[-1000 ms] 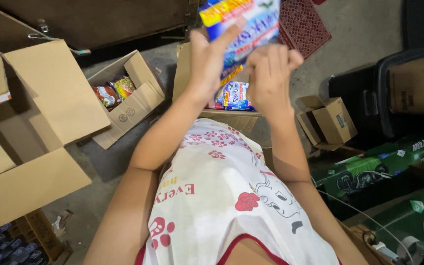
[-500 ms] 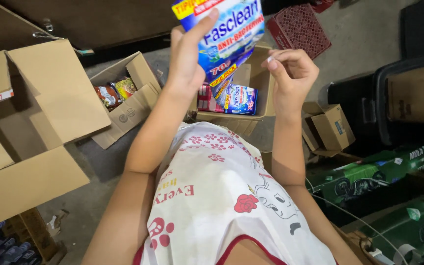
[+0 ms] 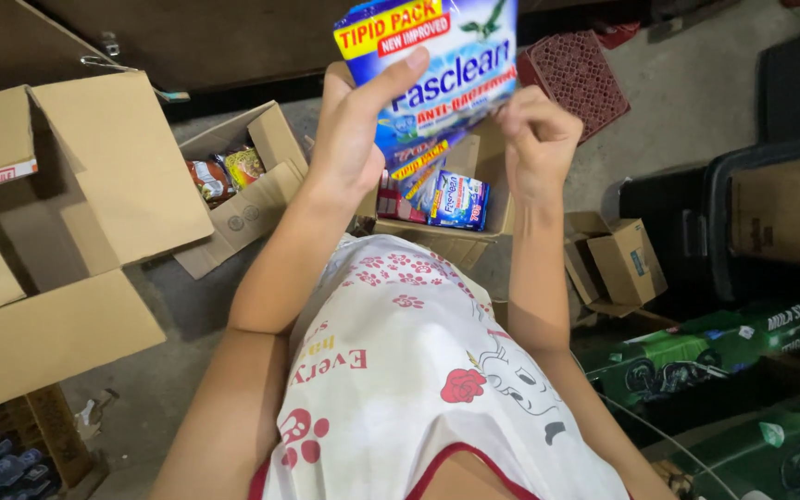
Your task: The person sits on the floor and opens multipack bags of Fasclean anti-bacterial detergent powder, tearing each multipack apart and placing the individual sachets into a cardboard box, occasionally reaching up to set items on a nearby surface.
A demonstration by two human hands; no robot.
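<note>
I hold a blue and white detergent packet (image 3: 456,65) up close in front of me. My left hand (image 3: 354,139) grips its left side, thumb across the front. My right hand (image 3: 537,139) pinches the packet's lower right edge with closed fingers. Below the packet stands an open cardboard box (image 3: 460,243) on the floor, with more blue packets (image 3: 456,199) inside. My white printed shirt fills the lower middle of the view.
A large open cardboard box (image 3: 57,231) lies at the left, a smaller open box with snack packets (image 3: 233,176) beside it. A red plastic crate (image 3: 574,79) stands behind, a small box (image 3: 627,264) at the right, green cartons (image 3: 715,356) and dark bins (image 3: 696,222) further right.
The packet has come closer and slightly left in view, filling more of the top. Both hands stayed on it, the right hand moving onto its lower right edge.
</note>
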